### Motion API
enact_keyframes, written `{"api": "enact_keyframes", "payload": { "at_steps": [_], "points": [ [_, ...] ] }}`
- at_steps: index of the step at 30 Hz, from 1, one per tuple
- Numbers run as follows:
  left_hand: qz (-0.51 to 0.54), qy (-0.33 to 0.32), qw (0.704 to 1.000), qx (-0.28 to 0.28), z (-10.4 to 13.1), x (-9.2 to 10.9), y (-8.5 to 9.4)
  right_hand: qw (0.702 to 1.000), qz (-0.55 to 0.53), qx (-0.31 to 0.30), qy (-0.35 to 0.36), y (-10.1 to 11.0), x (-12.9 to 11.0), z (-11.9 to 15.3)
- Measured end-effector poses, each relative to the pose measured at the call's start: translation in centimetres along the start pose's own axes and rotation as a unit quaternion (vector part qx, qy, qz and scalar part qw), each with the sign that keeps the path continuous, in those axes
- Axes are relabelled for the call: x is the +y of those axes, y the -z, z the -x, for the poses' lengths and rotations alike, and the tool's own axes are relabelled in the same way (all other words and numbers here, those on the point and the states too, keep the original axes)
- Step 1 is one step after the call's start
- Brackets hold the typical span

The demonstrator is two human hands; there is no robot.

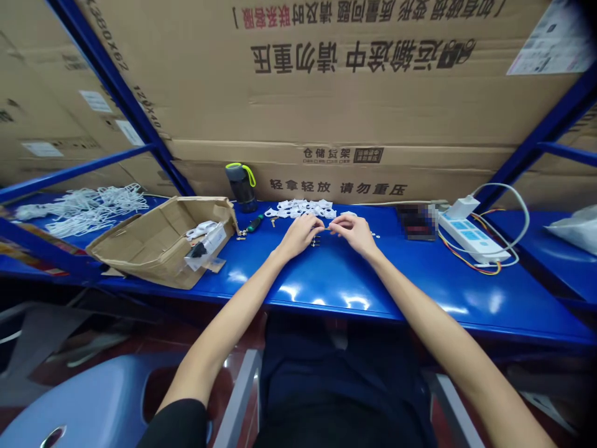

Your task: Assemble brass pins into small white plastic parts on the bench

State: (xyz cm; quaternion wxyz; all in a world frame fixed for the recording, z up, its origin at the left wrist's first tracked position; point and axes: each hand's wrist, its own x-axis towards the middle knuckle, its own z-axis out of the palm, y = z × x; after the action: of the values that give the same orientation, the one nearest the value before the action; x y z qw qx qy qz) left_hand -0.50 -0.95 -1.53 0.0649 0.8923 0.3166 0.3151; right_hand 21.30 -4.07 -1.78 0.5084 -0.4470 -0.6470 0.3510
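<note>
My left hand (301,238) and my right hand (355,234) almost meet over the blue table, thumbs and fingers pinched. Between their fingertips is a tiny thing, too small to make out. Just behind them lies a spread pile of white plastic parts (305,208). Under my left hand's fingertips sit several small dark pieces with metal ends (316,241). A few little white bits (377,235) rest to the right of my right hand. Left of the pile are a green-handled screwdriver (255,223) and small brass-coloured pieces (241,235).
An open cardboard box (140,261) holding white parts and a plastic bag stands at left, near a bundle of white cords (93,208). A dark bottle (242,190) stands behind. At right are a dark flat object (416,223), partly blurred, and a white power strip (476,239) with looped cables.
</note>
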Motion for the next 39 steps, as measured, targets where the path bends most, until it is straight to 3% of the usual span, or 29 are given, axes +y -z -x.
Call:
{"api": "enact_keyframes", "payload": {
  "at_steps": [26, 39],
  "points": [
    [-0.077, -0.045, 0.996, 0.007, 0.0, 1.1, 0.3, 0.992, -0.104, 0.008, -0.073, -0.1, -0.1, 0.2],
    [-0.118, -0.097, 0.986, 0.068, 0.1, 0.2, -0.1, 0.979, -0.178, 0.013, -0.101, -0.3, 0.0, 0.3]
  ]
}}
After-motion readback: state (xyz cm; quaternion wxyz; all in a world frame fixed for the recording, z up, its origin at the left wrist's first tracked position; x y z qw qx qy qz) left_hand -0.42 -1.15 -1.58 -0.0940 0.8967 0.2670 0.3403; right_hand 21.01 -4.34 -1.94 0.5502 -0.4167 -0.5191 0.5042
